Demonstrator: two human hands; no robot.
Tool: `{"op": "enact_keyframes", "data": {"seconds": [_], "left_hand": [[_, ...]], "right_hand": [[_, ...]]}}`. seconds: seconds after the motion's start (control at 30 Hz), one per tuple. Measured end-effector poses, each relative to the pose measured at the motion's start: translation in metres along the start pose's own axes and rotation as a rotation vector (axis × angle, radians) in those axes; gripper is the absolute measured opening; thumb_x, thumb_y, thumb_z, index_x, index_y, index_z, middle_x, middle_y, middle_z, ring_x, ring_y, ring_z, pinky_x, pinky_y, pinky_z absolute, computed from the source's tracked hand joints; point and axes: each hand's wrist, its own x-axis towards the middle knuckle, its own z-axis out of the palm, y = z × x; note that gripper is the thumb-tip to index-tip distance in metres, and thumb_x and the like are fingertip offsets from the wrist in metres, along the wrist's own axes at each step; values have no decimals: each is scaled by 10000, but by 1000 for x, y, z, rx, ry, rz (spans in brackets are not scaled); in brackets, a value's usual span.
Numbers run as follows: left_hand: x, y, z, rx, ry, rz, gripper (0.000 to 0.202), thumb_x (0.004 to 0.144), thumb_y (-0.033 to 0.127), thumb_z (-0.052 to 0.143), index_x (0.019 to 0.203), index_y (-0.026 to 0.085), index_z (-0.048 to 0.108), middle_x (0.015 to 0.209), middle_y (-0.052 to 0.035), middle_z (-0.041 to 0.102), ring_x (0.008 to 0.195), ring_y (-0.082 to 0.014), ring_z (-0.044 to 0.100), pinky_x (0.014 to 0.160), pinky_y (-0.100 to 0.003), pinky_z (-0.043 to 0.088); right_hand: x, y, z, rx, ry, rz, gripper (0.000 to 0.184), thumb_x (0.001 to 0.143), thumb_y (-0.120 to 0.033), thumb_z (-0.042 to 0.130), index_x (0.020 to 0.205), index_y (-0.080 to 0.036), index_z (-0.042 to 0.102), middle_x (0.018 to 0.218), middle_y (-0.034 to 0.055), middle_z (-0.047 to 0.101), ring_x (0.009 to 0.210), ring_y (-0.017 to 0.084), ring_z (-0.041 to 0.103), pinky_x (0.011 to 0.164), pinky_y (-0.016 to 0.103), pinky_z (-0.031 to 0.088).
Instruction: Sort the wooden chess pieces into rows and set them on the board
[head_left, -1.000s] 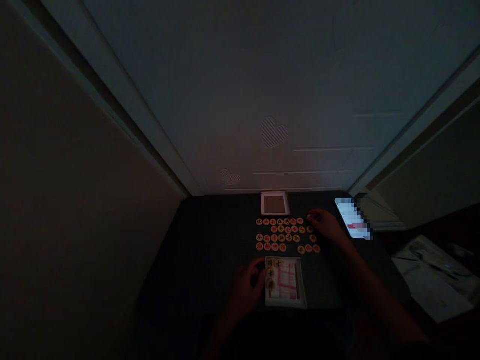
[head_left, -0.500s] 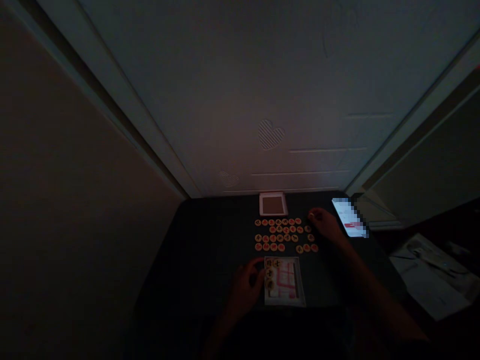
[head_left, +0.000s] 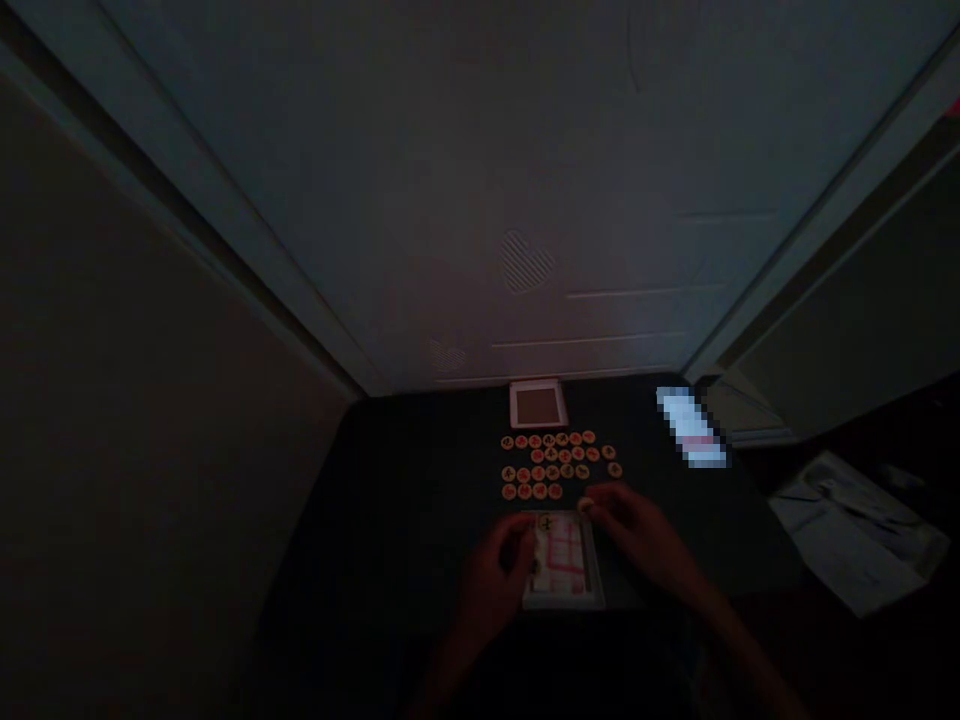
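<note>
My right hand (head_left: pixel 626 522) pinches one round xiangqi piece (head_left: pixel 586 506) between thumb and fingertips, at the upper right corner of a shallow, see-through box (head_left: pixel 598 590). Closed around the box's left edge, my left hand (head_left: pixel 499 572) has its fingertips over the upper left corner. Inside the box, a pink-lined sheet (head_left: pixel 568 550) shows, along with a dark-marked piece (head_left: pixel 546 522) near the top. My left fingers partly cover other pieces at the left side. Beyond the box, several rows of round pieces (head_left: pixel 553 473) with red or dark characters lie face up.
A white-rimmed shallow lid or tray (head_left: pixel 513 410) sits at the back of the dark table (head_left: pixel 405 480), by the pale wall panel (head_left: pixel 420 250). To the right lies a lit phone (head_left: pixel 691 428). Papers (head_left: pixel 855 540) lie lower down, off the table's right side. The room is dim.
My right hand has come from the far right of the rows to the box, holding a piece. The right-hand pieces of the nearest row no longer show. My left fingers reach further over the box edge.
</note>
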Motion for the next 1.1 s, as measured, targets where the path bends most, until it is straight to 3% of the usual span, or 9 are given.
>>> {"op": "enact_keyframes", "data": {"seconds": [0.1,0.27,0.43,0.63,0.8,1.1], "left_hand": [[2,16,4,41,-97,43,249,937,377,591,1114,238,697,1030,-52,760,877,-197,705,810,-303,556],[7,27,8,46,-149,59,234,917,372,625,1090,239,709,1010,-36,765,848,-189,700,778,-289,543],[7,19,11,-53,-147,2,212,924,394,633,1029,235,727,992,-33,772,908,-202,714,837,-302,547],[6,16,17,-245,-142,-78,232,919,395,639,1053,220,711,1039,-62,772,976,-225,725,896,-339,562],[6,21,22,-383,-167,-124,245,903,395,649,1057,207,679,1077,-79,765,1015,-235,727,920,-360,568],[6,19,20,-345,-147,-163,222,901,406,656,1005,211,667,999,-64,772,931,-217,737,852,-333,575]], "right_hand": [[-10,-8,17,40,-59,1,266,937,-460,620,1062,-239,698,1006,46,753,919,211,723,824,339,583],[-16,-14,33,42,-94,-39,202,932,-405,647,1036,-246,717,977,25,750,884,189,713,793,304,570],[-22,-13,42,-43,-13,-150,171,947,-341,628,1068,-260,717,1021,31,735,875,173,700,811,300,565],[-28,-8,54,-171,108,-279,259,925,-266,628,1182,-266,661,1079,55,711,897,186,684,826,320,574],[-28,-4,55,-202,132,-281,220,945,-280,612,1158,-250,657,1030,63,710,910,201,675,825,333,571],[-30,-3,49,-190,134,-300,177,984,-292,574,1130,-261,669,1038,48,720,911,185,690,827,309,572]]}}
